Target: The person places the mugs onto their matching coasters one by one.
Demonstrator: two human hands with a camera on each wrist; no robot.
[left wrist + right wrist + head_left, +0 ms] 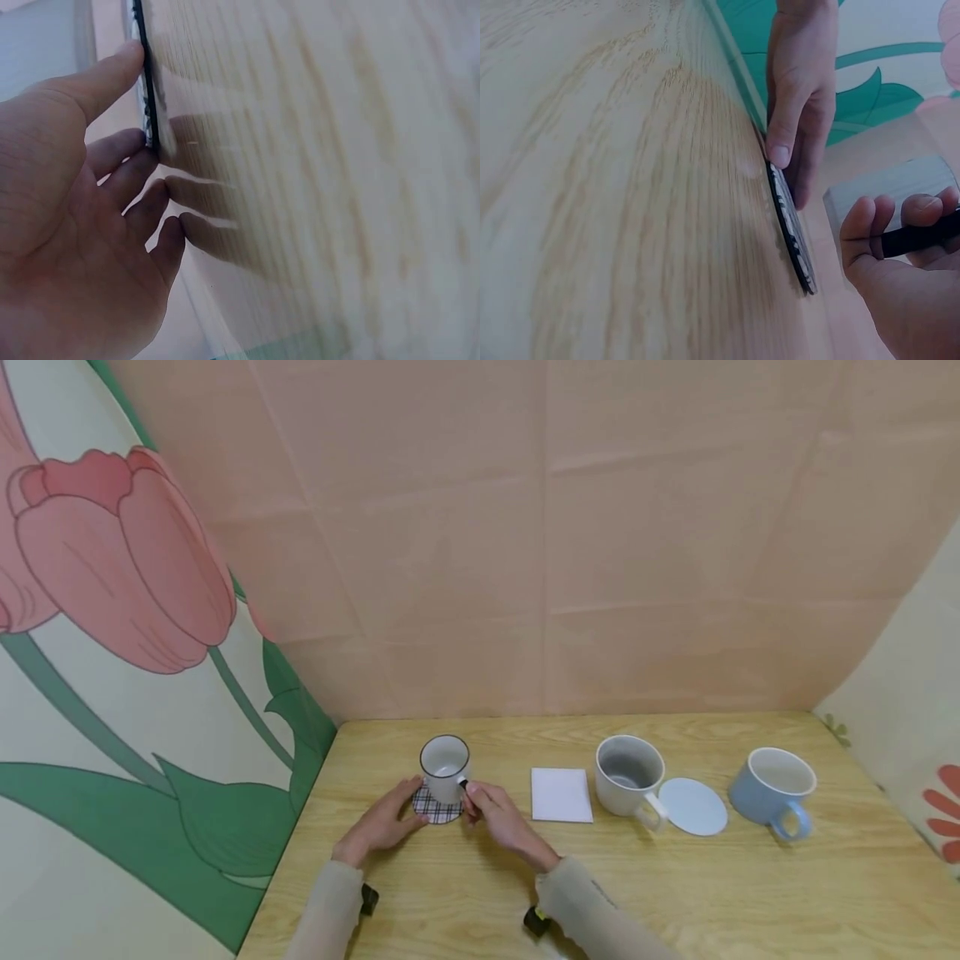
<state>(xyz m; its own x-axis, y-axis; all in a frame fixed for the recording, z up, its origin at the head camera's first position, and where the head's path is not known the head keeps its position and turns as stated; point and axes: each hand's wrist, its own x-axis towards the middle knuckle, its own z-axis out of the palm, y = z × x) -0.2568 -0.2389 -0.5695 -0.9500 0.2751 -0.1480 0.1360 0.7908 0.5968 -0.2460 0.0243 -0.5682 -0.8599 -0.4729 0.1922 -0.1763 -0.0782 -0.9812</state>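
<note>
A white enamel-style mug [444, 764] with a dark rim and black handle is upright over a round black-and-white checked coaster [432, 811]. My right hand [497, 812] grips its handle; in the right wrist view the fingers curl round the black handle [919, 238]. That view shows a narrow gap between the mug [889, 187] and the coaster [791, 229]. My left hand [386, 818] holds the coaster's left edge between thumb and fingers. The left wrist view shows the thumb [112, 79] and fingertips against the coaster's thin edge [148, 90].
To the right lie a white square coaster [562, 795] and a pale round coaster [696, 807]. A white mug [621, 789] stands between them, and a blue mug [761, 797] farther right. The wooden table [450, 902] meets a pink cloth backdrop [450, 568] behind.
</note>
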